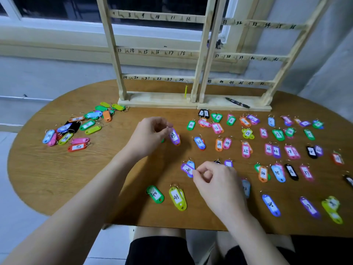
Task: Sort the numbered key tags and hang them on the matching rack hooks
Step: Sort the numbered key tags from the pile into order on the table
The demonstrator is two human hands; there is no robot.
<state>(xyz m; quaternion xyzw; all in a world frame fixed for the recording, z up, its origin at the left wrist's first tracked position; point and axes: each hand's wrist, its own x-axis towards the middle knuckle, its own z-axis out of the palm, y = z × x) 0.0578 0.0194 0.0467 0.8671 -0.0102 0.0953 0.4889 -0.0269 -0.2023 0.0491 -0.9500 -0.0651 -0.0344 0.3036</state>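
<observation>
My left hand (150, 133) pinches the ring of a purple tag numbered 13 (174, 136), which lies over an orange tag on the table. My right hand (214, 177) pinches the end of a purple tag numbered 30 (187, 169) that overlaps a blue tag. Many numbered tags lie in rows across the right half of the table, such as 23 (199, 142), 24 (219, 144), 40 (155, 194) and 41 (177, 197). An unsorted pile of tags (76, 127) lies at the left. Two wooden racks (158, 50) (252, 56) with numbered hooks stand at the back.
A yellow tag (185, 91) hangs near hook 24 of the left rack. A black pen (237, 102) lies on the right rack's base. The oval wooden table (57, 169) ends close to my lap. A window and grey wall stand behind the racks.
</observation>
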